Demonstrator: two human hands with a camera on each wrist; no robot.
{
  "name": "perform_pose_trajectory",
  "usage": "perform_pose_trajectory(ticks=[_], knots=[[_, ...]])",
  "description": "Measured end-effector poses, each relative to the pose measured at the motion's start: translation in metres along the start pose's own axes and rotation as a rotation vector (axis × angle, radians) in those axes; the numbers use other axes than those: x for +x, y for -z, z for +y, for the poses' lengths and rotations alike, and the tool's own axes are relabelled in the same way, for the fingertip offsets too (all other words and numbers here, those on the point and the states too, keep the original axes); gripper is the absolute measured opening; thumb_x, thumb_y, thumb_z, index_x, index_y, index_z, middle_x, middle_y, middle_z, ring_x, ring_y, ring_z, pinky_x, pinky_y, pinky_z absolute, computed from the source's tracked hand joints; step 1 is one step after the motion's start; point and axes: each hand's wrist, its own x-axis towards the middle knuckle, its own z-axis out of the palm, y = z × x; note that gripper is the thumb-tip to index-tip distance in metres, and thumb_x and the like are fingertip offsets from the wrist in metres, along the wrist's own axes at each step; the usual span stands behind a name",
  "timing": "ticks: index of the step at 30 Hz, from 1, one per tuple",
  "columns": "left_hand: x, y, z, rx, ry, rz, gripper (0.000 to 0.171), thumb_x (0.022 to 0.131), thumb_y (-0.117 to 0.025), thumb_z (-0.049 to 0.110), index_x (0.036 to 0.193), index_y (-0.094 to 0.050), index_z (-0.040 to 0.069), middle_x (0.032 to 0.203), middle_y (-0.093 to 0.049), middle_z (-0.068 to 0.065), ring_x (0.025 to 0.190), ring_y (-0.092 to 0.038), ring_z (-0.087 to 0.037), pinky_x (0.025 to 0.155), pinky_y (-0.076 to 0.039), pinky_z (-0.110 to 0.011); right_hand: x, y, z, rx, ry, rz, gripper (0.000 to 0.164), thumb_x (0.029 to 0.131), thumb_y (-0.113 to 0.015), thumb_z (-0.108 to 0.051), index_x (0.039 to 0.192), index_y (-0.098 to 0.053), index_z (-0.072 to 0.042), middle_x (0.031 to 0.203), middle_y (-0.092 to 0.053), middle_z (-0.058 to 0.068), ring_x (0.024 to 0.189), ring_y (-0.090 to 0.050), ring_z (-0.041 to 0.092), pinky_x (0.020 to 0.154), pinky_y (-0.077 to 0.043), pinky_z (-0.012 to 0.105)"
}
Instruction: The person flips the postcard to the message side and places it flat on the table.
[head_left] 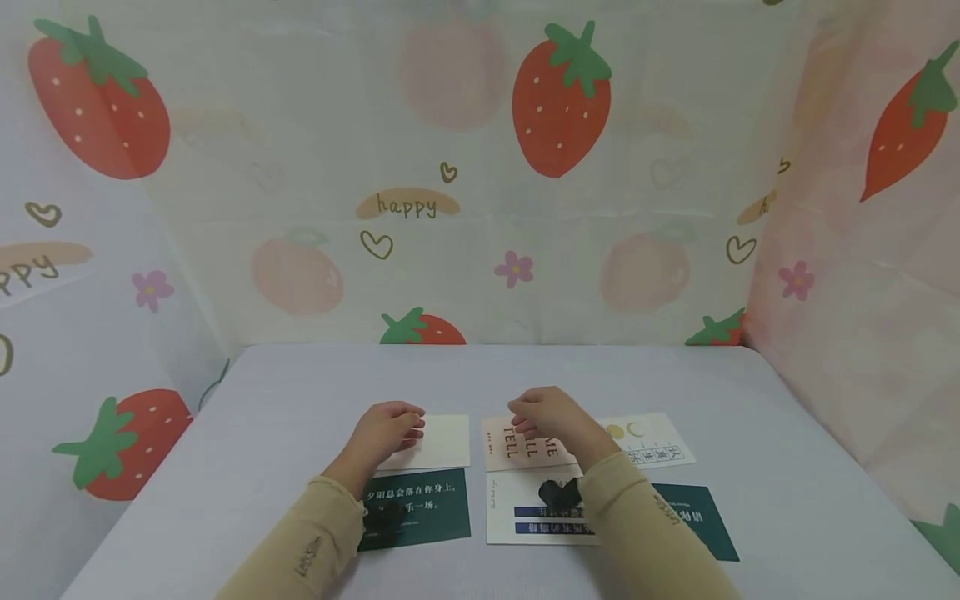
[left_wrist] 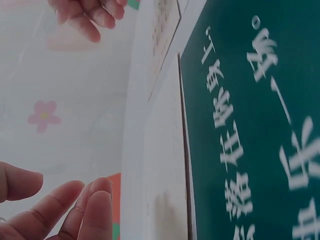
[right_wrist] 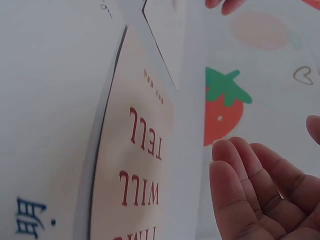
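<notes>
My left hand (head_left: 384, 437) hovers over the left part of a cream card (head_left: 446, 442). In the left wrist view its thumb and loosely bent fingers (left_wrist: 97, 210) stand apart, with nothing between them. Nearer me lies a dark green card (head_left: 442, 533) with white writing. Above a pale pink card (head_left: 495, 433) with red letters is my right hand (head_left: 558, 421); the right wrist view shows its fingers (right_wrist: 235, 185) gently curved and holding nothing. In front of the pink card is a white card (head_left: 502, 492) with blue bars, partly covered by the right wrist.
Right of the pink card lies a white card (head_left: 667, 429) with a sun and moon drawing. Another green card (head_left: 716, 533) is partly behind the right sleeve. The white table (head_left: 360, 375) meets strawberry-patterned curtains (head_left: 487, 225) at the back and sides.
</notes>
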Motion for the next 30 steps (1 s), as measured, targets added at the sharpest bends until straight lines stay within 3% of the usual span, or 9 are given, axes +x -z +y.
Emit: perform_pose_trajectory(ticks=[20,30], knots=[[0.004,-0.033,0.007,-0.006,-0.018,-0.070,0.029,0.093,-0.051,0.022,0.113,-0.061,0.004,0.099,-0.064,-0.009,0.081,-0.063,-0.017,0.074,-0.053,-0.029,-0.013,0.025,0.015,-0.008,-0.006,0.076,0.036,0.092,-0.051,-0.027,0.113,-0.059,0.001,0.097,-0.064,0.012,0.087,-0.063,0.022,0.082,-0.051,0.038],[0.001,-0.046,0.012,-0.004,-0.009,-0.113,0.028,0.093,-0.051,0.022,0.112,-0.061,0.005,0.098,-0.063,-0.008,0.080,-0.062,-0.015,0.074,-0.053,-0.028,-0.015,0.037,0.027,-0.002,-0.020,0.085,0.036,0.092,-0.051,-0.027,0.114,-0.058,0.002,0.098,-0.064,0.012,0.087,-0.063,0.020,0.079,-0.052,0.033]])
